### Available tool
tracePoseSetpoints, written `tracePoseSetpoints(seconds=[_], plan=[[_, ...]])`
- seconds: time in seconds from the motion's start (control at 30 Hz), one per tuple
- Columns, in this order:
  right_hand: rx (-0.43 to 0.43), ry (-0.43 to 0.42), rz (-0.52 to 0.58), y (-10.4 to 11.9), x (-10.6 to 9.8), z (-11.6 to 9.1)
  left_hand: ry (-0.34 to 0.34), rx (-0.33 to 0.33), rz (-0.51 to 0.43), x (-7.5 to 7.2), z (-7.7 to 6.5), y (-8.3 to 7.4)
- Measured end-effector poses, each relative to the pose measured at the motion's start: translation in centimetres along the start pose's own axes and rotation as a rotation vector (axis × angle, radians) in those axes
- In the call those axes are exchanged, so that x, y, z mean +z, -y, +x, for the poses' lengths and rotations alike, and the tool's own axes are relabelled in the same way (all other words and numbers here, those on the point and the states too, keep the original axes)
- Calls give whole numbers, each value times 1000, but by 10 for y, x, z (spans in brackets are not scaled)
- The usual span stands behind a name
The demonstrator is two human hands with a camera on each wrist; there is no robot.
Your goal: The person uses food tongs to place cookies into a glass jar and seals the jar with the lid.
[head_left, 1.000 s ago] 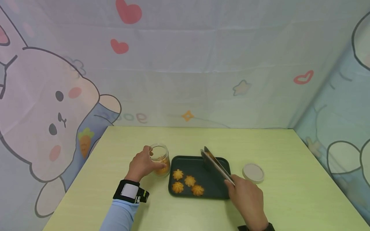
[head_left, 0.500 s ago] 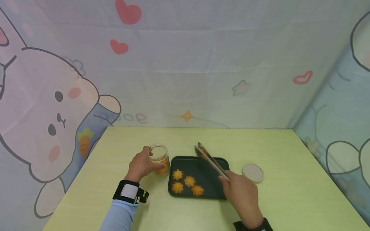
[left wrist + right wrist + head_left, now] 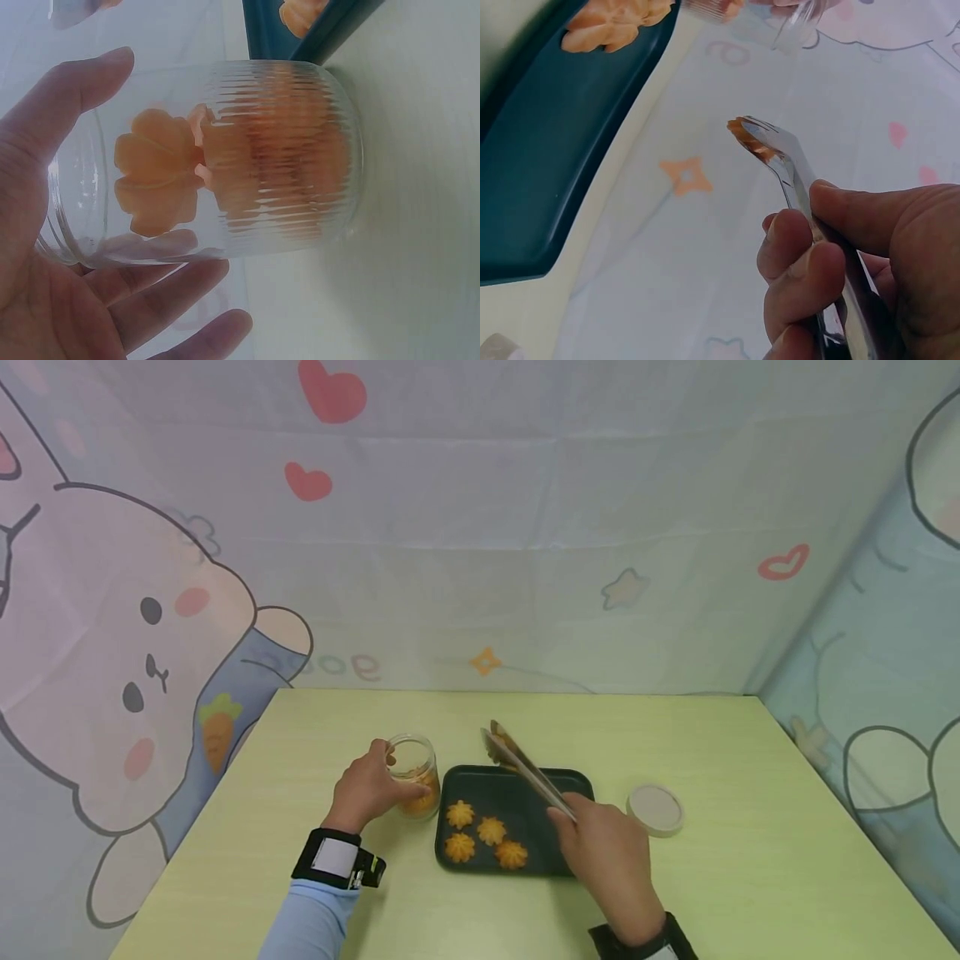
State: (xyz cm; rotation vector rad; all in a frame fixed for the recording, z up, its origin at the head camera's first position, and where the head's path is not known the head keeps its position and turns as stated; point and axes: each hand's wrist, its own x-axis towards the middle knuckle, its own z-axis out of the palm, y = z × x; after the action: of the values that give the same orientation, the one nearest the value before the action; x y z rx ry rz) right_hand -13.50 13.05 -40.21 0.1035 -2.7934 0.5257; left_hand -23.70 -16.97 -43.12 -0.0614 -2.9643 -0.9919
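My left hand holds a clear glass jar standing on the table, thumb on one side and fingers on the other. Flower-shaped cookies show through its ribbed wall in the left wrist view. The jar's mouth is uncovered. My right hand grips metal tongs; a cookie is pinched between their tips. Those tips hang above the far edge of a dark green tray, to the right of the jar. Several cookies lie on the tray's left half.
A round whitish lid lies right of the tray, close to my right hand. The pale yellow table ends at the back against a cartoon-printed cloth.
My right hand has moved left with the tongs and the cookie, carrying their tips from over the tray's right part toward the jar. My left hand and the jar have stayed put.
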Motion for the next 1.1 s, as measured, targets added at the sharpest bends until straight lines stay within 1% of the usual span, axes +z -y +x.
tracePoseSetpoints(seconds=[0.47, 0.83, 1.0, 1.1], plan=[[-36, 0, 32, 27, -1, 14, 1, -2, -4, 0, -1, 0], [-152, -50, 25, 52, 3, 22, -1, 1, -8, 0, 0, 0], [-184, -41, 24, 62, 8, 27, 6, -2, -7, 0, 0, 0], [-191, -16, 25, 68, 10, 29, 10, -2, -9, 0, 0, 0]])
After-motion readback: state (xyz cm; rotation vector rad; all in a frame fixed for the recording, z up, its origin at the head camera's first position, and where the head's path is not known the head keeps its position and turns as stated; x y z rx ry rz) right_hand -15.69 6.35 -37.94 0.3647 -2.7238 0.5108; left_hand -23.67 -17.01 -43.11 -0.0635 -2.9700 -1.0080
